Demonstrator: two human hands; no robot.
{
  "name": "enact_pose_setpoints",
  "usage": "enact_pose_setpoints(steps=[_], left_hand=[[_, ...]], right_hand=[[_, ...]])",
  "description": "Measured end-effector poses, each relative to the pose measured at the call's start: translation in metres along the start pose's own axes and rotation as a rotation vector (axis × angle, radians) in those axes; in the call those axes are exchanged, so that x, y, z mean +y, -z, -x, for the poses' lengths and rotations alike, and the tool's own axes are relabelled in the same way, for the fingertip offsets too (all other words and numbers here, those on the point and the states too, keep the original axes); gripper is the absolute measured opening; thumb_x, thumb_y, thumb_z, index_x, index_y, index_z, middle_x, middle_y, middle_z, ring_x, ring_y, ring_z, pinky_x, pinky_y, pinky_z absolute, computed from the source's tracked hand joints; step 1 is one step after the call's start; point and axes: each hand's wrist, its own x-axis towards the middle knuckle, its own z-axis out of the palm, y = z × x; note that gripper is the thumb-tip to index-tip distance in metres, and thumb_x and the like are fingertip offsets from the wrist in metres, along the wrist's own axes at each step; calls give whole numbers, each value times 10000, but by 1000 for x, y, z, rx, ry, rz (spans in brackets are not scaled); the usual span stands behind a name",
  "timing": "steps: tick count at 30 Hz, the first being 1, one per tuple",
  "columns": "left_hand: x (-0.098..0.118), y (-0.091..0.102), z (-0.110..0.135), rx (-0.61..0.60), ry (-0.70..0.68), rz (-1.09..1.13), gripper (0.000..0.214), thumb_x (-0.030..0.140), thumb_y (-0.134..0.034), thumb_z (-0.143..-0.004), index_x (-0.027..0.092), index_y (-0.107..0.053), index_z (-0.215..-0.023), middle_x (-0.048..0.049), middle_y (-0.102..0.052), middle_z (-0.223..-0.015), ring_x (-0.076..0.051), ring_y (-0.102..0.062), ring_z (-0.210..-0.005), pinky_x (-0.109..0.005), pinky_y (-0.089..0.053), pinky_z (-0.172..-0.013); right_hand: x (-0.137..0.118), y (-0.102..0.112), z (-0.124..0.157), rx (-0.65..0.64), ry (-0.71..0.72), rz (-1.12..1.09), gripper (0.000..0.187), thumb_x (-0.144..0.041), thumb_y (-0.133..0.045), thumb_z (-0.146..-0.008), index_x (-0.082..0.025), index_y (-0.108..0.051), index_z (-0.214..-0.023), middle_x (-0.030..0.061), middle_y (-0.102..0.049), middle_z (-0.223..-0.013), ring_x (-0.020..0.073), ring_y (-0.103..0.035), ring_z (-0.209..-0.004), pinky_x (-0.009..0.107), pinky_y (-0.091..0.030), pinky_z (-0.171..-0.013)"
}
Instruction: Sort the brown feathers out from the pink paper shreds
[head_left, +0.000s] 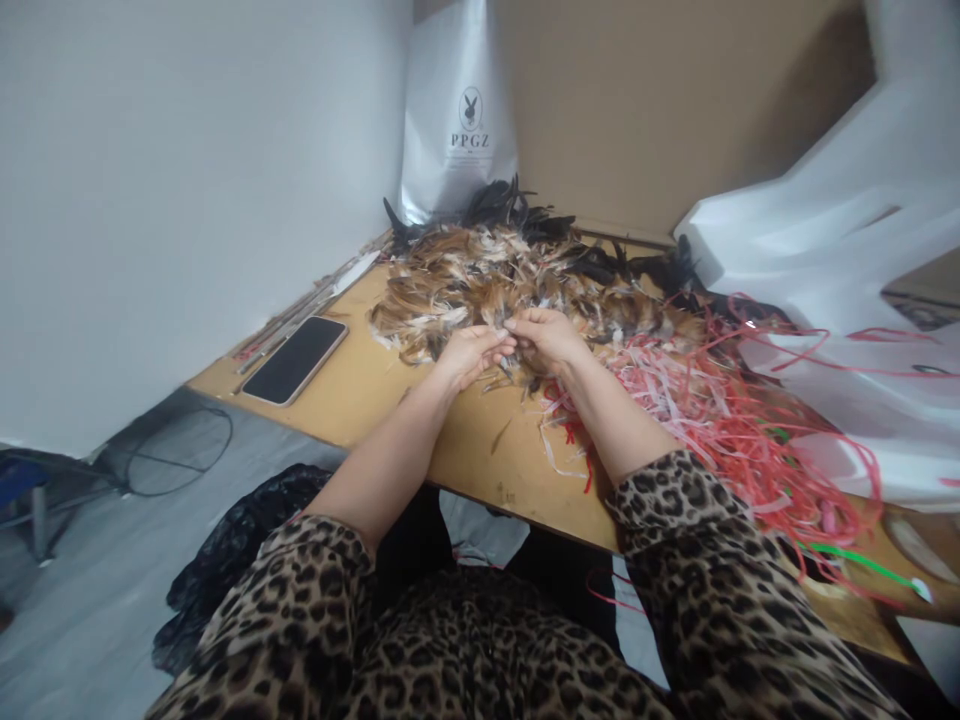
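A wide heap of brown, white and black feathers (pixel 480 265) covers the back of the wooden table (pixel 517 455). At its near edge my left hand (pixel 480 355) and my right hand (pixel 546 338) meet, fingertips almost touching. Both are closed in a pinch. Small feathers show around and just below the fingertips, but what exactly lies between the fingers is too small to make out. Beside my right forearm spreads a tangled pile of pink and red ribbons (pixel 697 420).
A phone (pixel 296 360) lies at the table's left edge, next to thin sticks (pixel 300 310) along the wall. Behind the feathers stands a white printed bag (pixel 465 130). White plastic (pixel 810 230) bulges on the right. A black plastic bag (pixel 240 540) is on the floor at left.
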Motion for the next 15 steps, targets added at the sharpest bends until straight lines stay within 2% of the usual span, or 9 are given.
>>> enact_pose_setpoints(steps=[10, 15], left_hand=[[-3, -2, 1, 34, -59, -166, 169, 214, -696, -669, 74, -602, -669, -40, -631, -612, -49, -561, -523, -149, -424, -514], [0, 0, 0, 49, -64, -160, 174, 220, -696, -672, 73, -605, -652, -31, -606, -565, -41, -536, -490, -139, -400, -482]], right_hand=[[-6, -3, 4, 60, 13, 101, 333, -368, -750, -534, -162, -490, -561, -71, -410, -345, 33, -299, -311, 182, -183, -330], [-13, 9, 0, 61, 38, 53, 328, -356, -735, -547, -168, -467, -562, -76, -394, -360, 32, -285, -314, 184, -169, -335]])
